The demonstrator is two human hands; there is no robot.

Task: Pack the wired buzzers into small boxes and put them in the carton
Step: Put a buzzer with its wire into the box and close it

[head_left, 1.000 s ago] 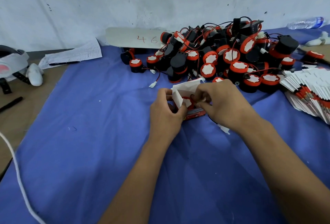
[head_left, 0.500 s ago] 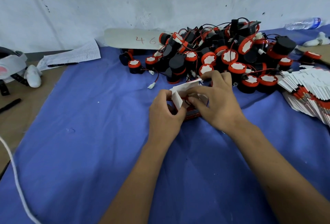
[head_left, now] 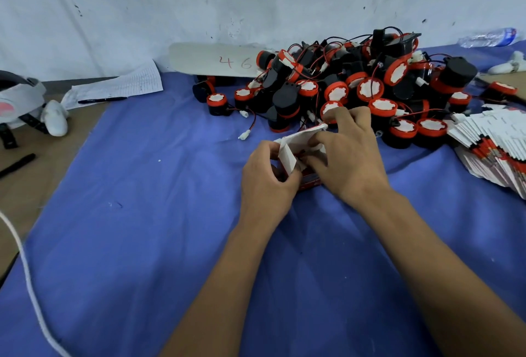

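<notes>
Both hands work a small box on the blue cloth (head_left: 142, 242).

The left hand (head_left: 266, 177) curls round the box (head_left: 293, 147), thumb on its open white flap; the right hand (head_left: 348, 154) pinches the flaps from the other side, its outer fingers spread. The buzzer pile (head_left: 355, 86) lies just behind, flat boxes (head_left: 495, 143) stacked at the right.

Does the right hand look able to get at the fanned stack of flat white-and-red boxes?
Probably yes: the stack of flat white-and-red boxes lies on open blue cloth beside the right hand, though that hand is busy folding the small white box.
</notes>
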